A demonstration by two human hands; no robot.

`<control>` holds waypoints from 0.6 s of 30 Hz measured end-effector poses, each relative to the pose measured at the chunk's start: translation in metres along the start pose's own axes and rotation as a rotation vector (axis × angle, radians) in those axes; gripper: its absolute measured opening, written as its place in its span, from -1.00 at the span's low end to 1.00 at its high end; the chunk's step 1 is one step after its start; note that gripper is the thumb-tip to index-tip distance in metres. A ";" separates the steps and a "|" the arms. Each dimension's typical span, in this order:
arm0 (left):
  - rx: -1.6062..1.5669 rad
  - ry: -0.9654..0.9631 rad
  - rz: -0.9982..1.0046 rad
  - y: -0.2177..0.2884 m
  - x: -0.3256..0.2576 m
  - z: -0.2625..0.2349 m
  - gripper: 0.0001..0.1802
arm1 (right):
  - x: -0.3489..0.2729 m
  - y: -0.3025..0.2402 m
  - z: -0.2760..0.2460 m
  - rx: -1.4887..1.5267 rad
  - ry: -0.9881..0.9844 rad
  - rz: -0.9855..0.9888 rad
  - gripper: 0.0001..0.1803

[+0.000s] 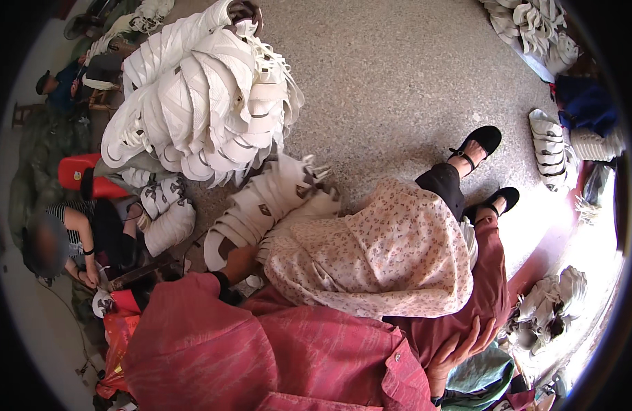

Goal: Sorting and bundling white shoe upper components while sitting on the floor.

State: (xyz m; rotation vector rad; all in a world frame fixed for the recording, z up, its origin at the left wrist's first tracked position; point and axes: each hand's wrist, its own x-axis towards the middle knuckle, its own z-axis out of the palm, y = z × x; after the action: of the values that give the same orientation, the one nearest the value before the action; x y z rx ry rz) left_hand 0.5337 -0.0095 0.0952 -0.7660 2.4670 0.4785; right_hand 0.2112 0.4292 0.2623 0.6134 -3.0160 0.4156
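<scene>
My left hand (242, 262) reaches out from a red sleeve with a black wristband to a row of white shoe uppers (261, 209) lying on the floor. It touches the near end of the row, and its fingers are hidden behind the uppers and a floral cloth (378, 253) draped over my lap. My right hand (460, 349) rests flat on my dark red trouser leg (491, 274), fingers spread, holding nothing. My feet in black strapped shoes (482, 142) stretch out over the speckled floor.
A tall heap of white shoe uppers (199, 103) stands at the upper left. Smaller stacks lie at the right (549, 147), top right (542, 27) and lower right (552, 308). Another person (73, 240) sits at the left beside a red stool (83, 175).
</scene>
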 end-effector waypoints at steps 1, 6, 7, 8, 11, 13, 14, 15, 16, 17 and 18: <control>0.000 0.023 -0.035 -0.009 -0.005 0.012 -0.79 | 0.000 -0.001 -0.001 -0.004 0.003 -0.008 -0.50; 0.275 0.001 -0.033 -0.059 0.026 0.008 -0.86 | 0.002 0.003 0.005 0.021 0.004 -0.052 -0.52; 0.338 0.009 -0.006 -0.059 0.032 -0.004 -0.86 | 0.002 0.004 0.004 0.023 0.000 -0.070 -0.52; 0.405 0.017 0.029 -0.056 0.039 -0.019 -0.86 | 0.001 0.005 0.001 0.019 -0.009 -0.068 -0.52; 0.400 0.177 0.125 -0.062 0.047 -0.036 -0.88 | 0.006 0.002 0.002 0.020 0.006 -0.081 -0.51; 0.362 0.272 0.141 -0.045 0.044 -0.046 -0.89 | 0.009 0.001 0.003 0.005 0.000 -0.096 -0.51; 0.332 0.376 0.165 -0.029 0.043 -0.055 -0.90 | 0.008 0.002 0.003 -0.008 0.007 -0.101 -0.51; 0.305 0.479 0.204 -0.007 0.040 -0.070 -0.93 | 0.008 0.003 0.005 -0.011 -0.005 -0.110 -0.51; 0.299 0.469 0.184 0.011 0.034 -0.087 -0.93 | 0.007 0.005 0.006 -0.007 0.016 -0.115 -0.50; 0.277 0.503 0.248 0.025 0.034 -0.103 -0.94 | 0.009 0.006 0.007 -0.003 0.042 -0.123 -0.50; 0.258 0.542 0.309 0.034 0.036 -0.117 -0.95 | 0.010 0.007 0.008 -0.003 0.057 -0.139 -0.50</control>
State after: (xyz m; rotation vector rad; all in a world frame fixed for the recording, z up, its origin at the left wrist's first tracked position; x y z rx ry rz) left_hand 0.4454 -0.0519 0.1757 -0.4476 3.0942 0.0464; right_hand 0.1992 0.4298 0.2536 0.7908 -2.8967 0.4143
